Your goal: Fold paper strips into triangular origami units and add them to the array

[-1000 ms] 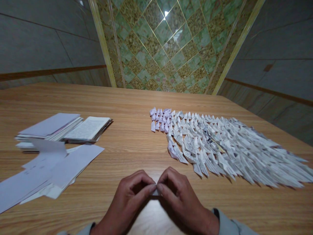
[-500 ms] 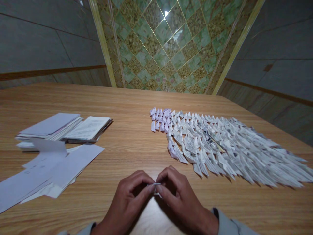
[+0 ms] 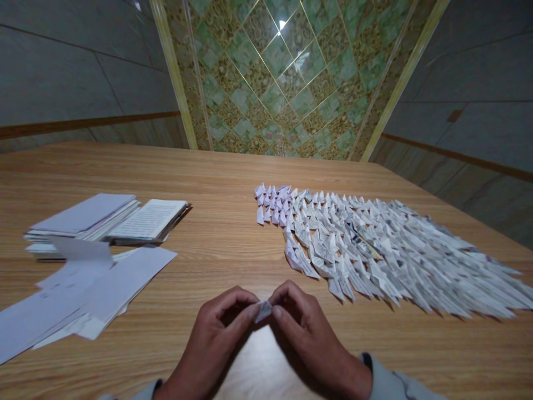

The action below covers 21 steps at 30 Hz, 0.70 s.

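Note:
A small folded piece of paper (image 3: 263, 311) sits between my two hands, above the near part of the table. My left hand (image 3: 222, 328) pinches its left side between thumb and fingertips. On the other side, my right hand (image 3: 306, 328) pinches its right edge in the same way. Both hands are closed, and the fingers partly cover the paper's ends. Beyond them to the right lie many folded paper boats (image 3: 333, 233), packed in close rows, some plain lilac-white and most printed.
Loose paper sheets (image 3: 125, 283) spread over the wooden table (image 3: 216, 233) at left. Behind them stand a stack of paper (image 3: 83, 214) and a smaller printed stack (image 3: 147, 218). A tiled wall (image 3: 287, 83) rises past the far edge.
The folded paper has turned and now shows a broader, diamond-like face. My fingertips have moved slightly apart, toward its two sides.

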{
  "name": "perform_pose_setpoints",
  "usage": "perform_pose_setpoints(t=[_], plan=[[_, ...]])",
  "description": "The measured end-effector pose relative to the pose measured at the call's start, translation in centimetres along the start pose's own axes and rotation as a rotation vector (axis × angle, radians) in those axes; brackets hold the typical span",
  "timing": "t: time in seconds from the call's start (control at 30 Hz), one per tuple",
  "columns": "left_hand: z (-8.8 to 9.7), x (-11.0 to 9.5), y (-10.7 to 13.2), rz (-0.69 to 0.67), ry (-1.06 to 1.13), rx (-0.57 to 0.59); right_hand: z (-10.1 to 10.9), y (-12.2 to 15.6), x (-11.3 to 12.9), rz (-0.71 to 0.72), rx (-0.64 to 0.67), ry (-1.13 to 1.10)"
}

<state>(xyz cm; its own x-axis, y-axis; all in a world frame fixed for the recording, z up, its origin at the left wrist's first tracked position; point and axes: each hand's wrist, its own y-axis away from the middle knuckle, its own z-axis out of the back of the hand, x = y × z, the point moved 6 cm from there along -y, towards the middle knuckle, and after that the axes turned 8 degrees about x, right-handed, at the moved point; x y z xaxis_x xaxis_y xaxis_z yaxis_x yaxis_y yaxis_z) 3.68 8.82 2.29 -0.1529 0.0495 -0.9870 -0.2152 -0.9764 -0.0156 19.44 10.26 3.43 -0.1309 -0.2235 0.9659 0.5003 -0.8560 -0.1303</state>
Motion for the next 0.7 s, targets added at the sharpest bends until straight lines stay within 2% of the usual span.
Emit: perform_pose_setpoints(t=[0.2,0.43,0.57,0.7], plan=[[-0.2,-1.2,0.4,-0.123,-0.166,0.026,0.0,0.2,0.5,0.081,-0.052,0.217],[-0.4,-1.7,0.3,-0.163,-0.236,0.032,0.3,0.2,0.4,0.173,-0.077,0.273],[-0.4,-1.9,0.4,-0.233,-0.272,0.032,0.6,0.2,0.3,0.23,-0.112,0.274],[-0.4,-2.2,0.6,-0.247,-0.293,0.044,0.7,0.1,0.3,0.225,-0.101,0.241]])
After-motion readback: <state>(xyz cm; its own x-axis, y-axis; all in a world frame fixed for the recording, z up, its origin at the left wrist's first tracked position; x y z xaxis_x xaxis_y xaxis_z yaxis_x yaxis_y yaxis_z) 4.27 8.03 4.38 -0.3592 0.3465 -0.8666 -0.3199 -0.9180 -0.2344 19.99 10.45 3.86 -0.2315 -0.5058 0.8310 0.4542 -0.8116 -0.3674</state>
